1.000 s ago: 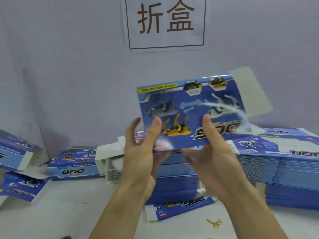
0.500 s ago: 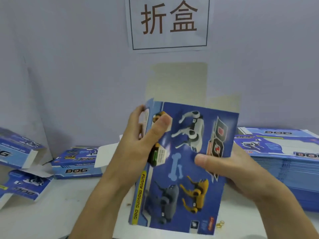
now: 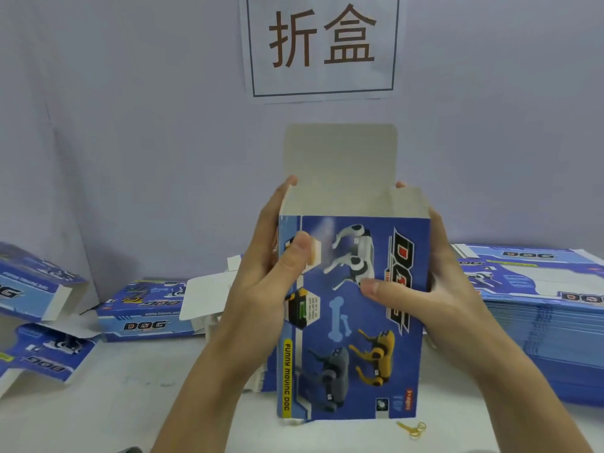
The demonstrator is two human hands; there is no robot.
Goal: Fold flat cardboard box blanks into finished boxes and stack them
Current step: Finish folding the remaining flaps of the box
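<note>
On the white counter (image 3: 108,403), against a grey wall with a paper sign (image 3: 322,47) taped up top, sat the work pile. Largest item: stack of flat blanks (image 3: 549,325) at right, blue print, many layers deep, top sheet face up. Centre: one blue box (image 3: 353,308) standing upright, opened into a tube, top end open, rear top flap (image 3: 340,155) sticking straight up, a shorter side flap up at the right corner. Printed face toward the camera, dog graphics and "DOG" logo turned sideways. Bottom edge sat at or just above the counter, can't tell which.

Left hand (image 3: 261,273) gripped the box's left edge: thumb pressed on the front face, fingers wrapped round the left side and out of sight behind. Right hand (image 3: 434,289) gripped the right edge the same way, thumb flat on the front near the logo, fingers hidden behind the right wall.

Left of centre: folded box (image 3: 143,315) lying flat, white flap open toward the middle. Far left: two more boxes (image 3: 36,299), one leaning above the other, flaps loose. Smallest: a yellow rubber band (image 3: 413,429) on the counter just right of the box's front bottom corner.
</note>
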